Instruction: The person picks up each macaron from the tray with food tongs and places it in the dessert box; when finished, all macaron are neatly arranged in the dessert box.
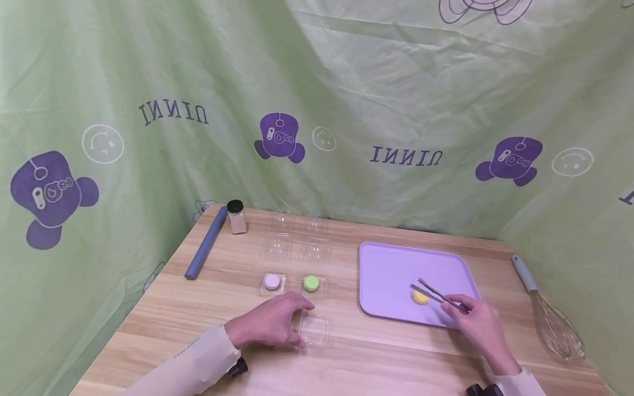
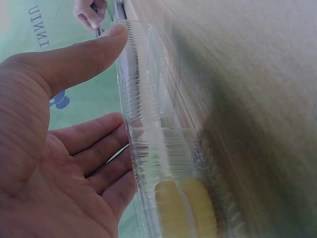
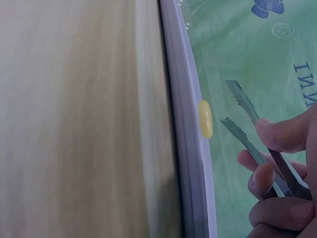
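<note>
My left hand (image 1: 271, 322), fingers and thumb spread, is at a clear plastic box (image 1: 317, 331) near the table's front. In the left wrist view its thumb and fingertips are right at the box's ridged edge. A yellow macaron (image 2: 185, 208) sits inside the plastic there, hidden by the hand in the head view. My right hand (image 1: 477, 324) holds metal tongs (image 1: 431, 287) over the lavender tray (image 1: 391, 264), their toothed tips apart. Another yellow macaron (image 1: 420, 298) lies on the tray at those tips.
Pink (image 1: 272, 282) and green (image 1: 311, 284) macarons sit in clear boxes left of the tray. Several clear domed pieces (image 1: 277, 247) stand behind them. A black-lidded jar (image 1: 238, 220) and blue rod (image 1: 205, 245) are at back left, a whisk (image 1: 555, 324) at right.
</note>
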A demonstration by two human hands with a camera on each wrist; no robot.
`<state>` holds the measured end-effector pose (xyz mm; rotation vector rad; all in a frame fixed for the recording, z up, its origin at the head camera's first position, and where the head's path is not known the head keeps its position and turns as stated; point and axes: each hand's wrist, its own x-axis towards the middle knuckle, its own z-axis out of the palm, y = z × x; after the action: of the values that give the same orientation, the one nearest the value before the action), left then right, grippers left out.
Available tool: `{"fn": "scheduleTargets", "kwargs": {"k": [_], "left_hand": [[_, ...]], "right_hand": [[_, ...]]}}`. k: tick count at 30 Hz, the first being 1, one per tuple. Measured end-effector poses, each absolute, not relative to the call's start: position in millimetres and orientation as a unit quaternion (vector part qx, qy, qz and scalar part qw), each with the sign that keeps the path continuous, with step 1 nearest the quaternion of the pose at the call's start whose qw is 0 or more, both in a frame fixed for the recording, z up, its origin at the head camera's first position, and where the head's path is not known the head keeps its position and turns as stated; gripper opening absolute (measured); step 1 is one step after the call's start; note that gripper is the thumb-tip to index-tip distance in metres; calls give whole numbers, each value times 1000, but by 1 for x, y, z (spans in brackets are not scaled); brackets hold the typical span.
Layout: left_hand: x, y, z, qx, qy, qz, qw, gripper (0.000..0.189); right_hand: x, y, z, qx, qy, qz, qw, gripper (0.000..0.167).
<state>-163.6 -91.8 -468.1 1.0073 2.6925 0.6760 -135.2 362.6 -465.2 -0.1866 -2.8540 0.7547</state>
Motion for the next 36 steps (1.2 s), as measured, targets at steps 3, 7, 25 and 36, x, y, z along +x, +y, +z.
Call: {"fn": "scheduleTargets", "kwargs": {"k": [3, 7, 25, 36], "left_hand": [[-164, -92, -468, 341, 907, 230, 93, 73], [-164, -92, -468, 339, 907, 232, 91, 73], [-164, -93, -470, 341, 904, 238, 95, 74], [-165, -92, -471, 338, 907, 234, 92, 74]], "right_hand": [[-133, 366, -468, -66, -965, 241, 85, 39], [-131, 369, -471, -65, -969, 226, 79, 40], [-131, 367, -479, -38, -979, 179, 87, 34], [-131, 361, -479, -14, -974, 164, 155, 19]]}}
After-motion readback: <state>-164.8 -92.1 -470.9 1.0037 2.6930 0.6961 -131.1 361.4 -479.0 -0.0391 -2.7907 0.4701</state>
